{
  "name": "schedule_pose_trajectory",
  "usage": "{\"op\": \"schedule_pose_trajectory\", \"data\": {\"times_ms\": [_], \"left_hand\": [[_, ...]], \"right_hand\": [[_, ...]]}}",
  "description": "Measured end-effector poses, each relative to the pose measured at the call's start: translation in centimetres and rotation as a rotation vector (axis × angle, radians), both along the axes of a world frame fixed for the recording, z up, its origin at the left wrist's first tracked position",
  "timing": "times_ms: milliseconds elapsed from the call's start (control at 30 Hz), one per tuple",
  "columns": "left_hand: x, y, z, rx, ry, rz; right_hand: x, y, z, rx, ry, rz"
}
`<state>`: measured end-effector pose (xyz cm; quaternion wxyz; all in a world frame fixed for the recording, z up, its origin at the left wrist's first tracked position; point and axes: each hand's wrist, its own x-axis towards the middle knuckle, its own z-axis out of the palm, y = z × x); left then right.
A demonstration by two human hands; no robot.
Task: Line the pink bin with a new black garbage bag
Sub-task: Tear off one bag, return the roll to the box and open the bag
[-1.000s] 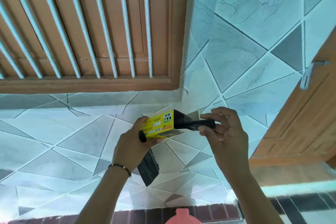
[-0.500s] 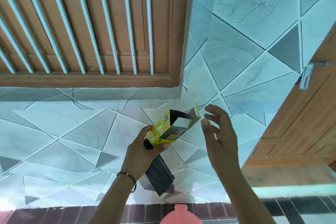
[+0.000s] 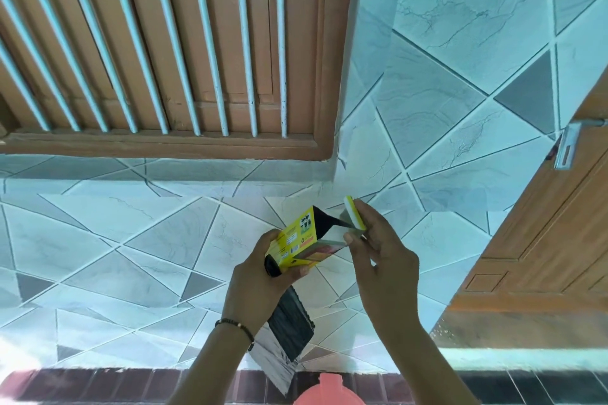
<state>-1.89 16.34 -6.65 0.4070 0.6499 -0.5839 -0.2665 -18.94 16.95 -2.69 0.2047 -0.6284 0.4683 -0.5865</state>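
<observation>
At the bottom edge, nearest the camera, the rim of the pink bin (image 3: 329, 395) is just showing, low between the two forearms; above it a folded black bag (image 3: 291, 325) is hanging down from the left hand (image 3: 260, 286), its lower end reaching almost to the bin's rim; a dark beaded bracelet (image 3: 235, 325) is sitting on the left wrist; the left hand is gripping the near end of a yellow box (image 3: 297, 245), fingers wrapped tight around it, with a black roll end (image 3: 271, 266) poking out beside the thumb; the box is tilting up to the right with its far end open and dark inside; the right hand (image 3: 378, 250) is pinching the box's open flap (image 3: 354, 214) between thumb and fingers, closed on the flap; beyond the hands, a tiled wall (image 3: 427, 102) of pale marbled triangles is filling the background; a brown louvred window (image 3: 158, 43) with pale bars is standing upper left; a wooden door (image 3: 543, 240) with a metal handle (image 3: 567, 145) is leaning in at the right.
</observation>
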Motion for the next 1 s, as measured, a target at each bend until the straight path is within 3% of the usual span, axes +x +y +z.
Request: {"op": "schedule_pose_trajectory", "data": {"times_ms": [100,333,600,1000], "left_hand": [[-0.4,0.1,-0.1,-0.014,-0.041,0.004],[-0.7,-0.3,-0.1,-0.024,-0.088,0.014],[-0.3,-0.5,-0.4,-0.031,-0.086,0.039],[0.7,-1.3,-0.6,-0.057,-0.093,0.041]], "right_hand": [[-0.2,-0.4,-0.3,0.0,-0.097,-0.018],[-0.1,-0.5,-0.8,-0.014,0.019,0.03],[-0.3,-1.0,-1.3,0.009,-0.058,0.011],[0.6,-2.2,-2.1,-0.111,0.151,0.009]]}}
